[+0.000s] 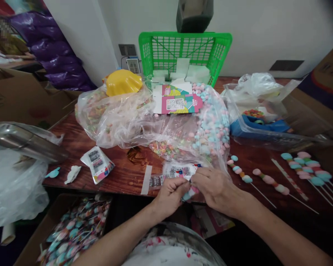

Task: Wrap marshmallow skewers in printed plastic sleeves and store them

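My left hand (170,195) and my right hand (214,187) meet at the table's front edge, fingertips pinched together. Pink and blue marshmallow candy (187,195) shows just below the fingers; most of it is hidden, and I cannot tell whether it is wrapped. Right behind the hands lie printed clear packets (180,170), with a pale strip (146,180) to their left. Marshmallow skewers (269,180) on white sticks lie to the right of my right hand, beside a striped paper straw (290,179).
Large clear bags of candy (211,122) fill the table's middle, topped by printed cartons (180,103) and a yellow bowl (123,83). Behind stands a green basket (185,35). A stack of printed packets (97,164) and a steel flask (30,142) are left. Below, a box holds many skewers (72,232).
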`<state>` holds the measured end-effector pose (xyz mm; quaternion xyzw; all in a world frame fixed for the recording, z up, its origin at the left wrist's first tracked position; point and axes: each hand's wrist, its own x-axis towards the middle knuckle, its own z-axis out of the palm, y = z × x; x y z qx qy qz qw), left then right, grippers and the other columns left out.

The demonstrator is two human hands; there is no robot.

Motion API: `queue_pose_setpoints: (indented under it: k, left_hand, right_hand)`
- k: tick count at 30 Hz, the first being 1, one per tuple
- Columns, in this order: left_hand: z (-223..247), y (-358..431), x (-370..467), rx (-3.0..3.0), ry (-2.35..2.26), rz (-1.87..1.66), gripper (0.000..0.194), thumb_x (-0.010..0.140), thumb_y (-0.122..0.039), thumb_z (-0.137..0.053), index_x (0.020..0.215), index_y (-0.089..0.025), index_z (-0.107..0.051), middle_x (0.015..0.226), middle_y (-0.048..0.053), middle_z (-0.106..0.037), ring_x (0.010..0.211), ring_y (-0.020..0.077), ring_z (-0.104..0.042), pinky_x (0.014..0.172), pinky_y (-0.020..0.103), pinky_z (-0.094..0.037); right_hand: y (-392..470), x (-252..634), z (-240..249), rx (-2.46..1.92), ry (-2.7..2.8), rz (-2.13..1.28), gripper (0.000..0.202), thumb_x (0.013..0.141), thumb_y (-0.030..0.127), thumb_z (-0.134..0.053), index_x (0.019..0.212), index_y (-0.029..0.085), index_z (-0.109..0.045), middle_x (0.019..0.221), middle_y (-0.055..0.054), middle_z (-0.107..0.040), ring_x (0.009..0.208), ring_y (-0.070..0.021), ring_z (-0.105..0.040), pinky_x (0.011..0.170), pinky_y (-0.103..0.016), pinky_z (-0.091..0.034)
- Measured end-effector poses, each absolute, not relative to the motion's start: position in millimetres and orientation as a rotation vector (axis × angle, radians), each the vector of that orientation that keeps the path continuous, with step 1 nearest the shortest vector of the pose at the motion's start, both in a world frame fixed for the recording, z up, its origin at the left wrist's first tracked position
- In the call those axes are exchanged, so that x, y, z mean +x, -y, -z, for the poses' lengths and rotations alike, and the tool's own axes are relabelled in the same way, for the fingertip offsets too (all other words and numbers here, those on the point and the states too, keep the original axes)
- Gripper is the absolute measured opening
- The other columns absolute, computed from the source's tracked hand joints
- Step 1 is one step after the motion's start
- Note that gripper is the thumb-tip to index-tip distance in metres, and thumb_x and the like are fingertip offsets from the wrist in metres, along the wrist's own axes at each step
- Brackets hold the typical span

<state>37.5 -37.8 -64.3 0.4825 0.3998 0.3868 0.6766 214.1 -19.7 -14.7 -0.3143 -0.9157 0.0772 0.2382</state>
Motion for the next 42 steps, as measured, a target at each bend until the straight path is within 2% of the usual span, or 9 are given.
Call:
queue_pose_setpoints:
  k: [5,10,12,19,26,29,33,35,42]
  left_hand:
    - [69,33,27,0.88,-1.038,-1.085,0.04,0.077,-0.053,-0.064,0.077,-0.013,-0.065,0.06,-0.002,-0.052,0.051,0.006,-0.043,0.05,0.018,-0.036]
    - [68,35,20,1.104,-1.069,-1.136,0.035,0.085,-0.047,-0.057,0.085,-0.014,-0.069,0.071,0.002,-0.059,0.065,0.0103,-0.05,0.063,0.022,-0.043]
    - [64,37,18,1.249,-1.109,-1.171,0.033,0.087,-0.044,-0.054,0.089,-0.014,-0.069,0.076,0.002,-0.06,0.072,0.0125,-0.052,0.069,0.023,-0.044]
    - [59,52,19,1.338,-1.08,-1.143,0.036,0.094,-0.042,-0.04,0.096,-0.016,-0.064,0.089,0.005,-0.059,0.085,0.0156,-0.053,0.085,0.026,-0.044]
    - [73,48,10,1.114,-1.125,-1.152,0.028,0.09,-0.042,-0.049,0.083,-0.018,-0.061,0.084,0.001,-0.055,0.082,0.0131,-0.051,0.08,0.023,-0.043]
    - [74,44,8,1.088,-1.117,-1.172,0.027,0.091,-0.041,-0.048,0.087,-0.019,-0.062,0.088,0.001,-0.056,0.087,0.0134,-0.051,0.085,0.024,-0.042]
    - [72,45,12,1.259,-1.148,-1.134,0.03,0.092,-0.042,-0.046,0.082,-0.017,-0.06,0.084,0.002,-0.053,0.084,0.0139,-0.049,0.081,0.024,-0.041]
    - [70,46,11,1.286,-1.145,-1.068,0.034,0.092,-0.046,-0.044,0.078,-0.017,-0.057,0.081,0.002,-0.051,0.082,0.0144,-0.049,0.079,0.025,-0.041]
    - [61,46,-4,1.185,-0.994,-0.864,0.037,0.089,-0.05,-0.048,0.081,-0.016,-0.057,0.079,0.001,-0.051,0.074,0.0116,-0.046,0.074,0.023,-0.04]
  right_hand:
    - [23,214,17,-1.182,1.722,-0.401,0.03,0.085,0.019,-0.056,0.115,0.02,-0.056,0.099,-0.005,-0.062,0.076,-0.0145,-0.058,0.069,-0.029,-0.049]
    - [37,173,36,-1.113,1.647,-0.621,0.003,0.082,0.02,-0.062,0.083,0.019,-0.064,0.08,-0.002,-0.063,0.07,-0.0138,-0.058,0.063,-0.026,-0.048]
    - [40,157,42,-1.067,1.629,-0.641,0.011,0.085,0.016,-0.056,0.076,0.018,-0.061,0.073,-0.001,-0.061,0.07,-0.0139,-0.058,0.066,-0.027,-0.047]
    - [36,131,52,-1.041,1.696,-0.366,0.016,0.087,0.012,-0.043,0.08,0.019,-0.055,0.072,-0.002,-0.057,0.07,-0.0147,-0.054,0.063,-0.028,-0.044]
    - [43,128,67,-1.072,1.407,-0.6,0.008,0.088,0.017,-0.049,0.091,0.019,-0.056,0.081,-0.002,-0.056,0.071,-0.0132,-0.054,0.064,-0.027,-0.046]
    - [44,134,69,-1.114,1.448,-0.715,0.021,0.084,0.022,-0.059,0.105,0.019,-0.058,0.094,-0.005,-0.059,0.079,-0.0145,-0.057,0.068,-0.027,-0.049]
    - [40,136,69,-1.11,1.528,-0.661,0.006,0.084,0.017,-0.058,0.088,0.02,-0.062,0.081,-0.002,-0.061,0.076,-0.0143,-0.057,0.067,-0.027,-0.047]
    - [39,137,67,-1.064,1.557,-0.647,0.011,0.085,0.013,-0.054,0.078,0.019,-0.06,0.073,-0.001,-0.059,0.069,-0.013,-0.055,0.063,-0.026,-0.045]
    - [31,134,65,-0.948,1.61,-0.612,0.016,0.085,0.01,-0.051,0.077,0.018,-0.062,0.073,-0.002,-0.059,0.069,-0.0136,-0.055,0.063,-0.027,-0.044]
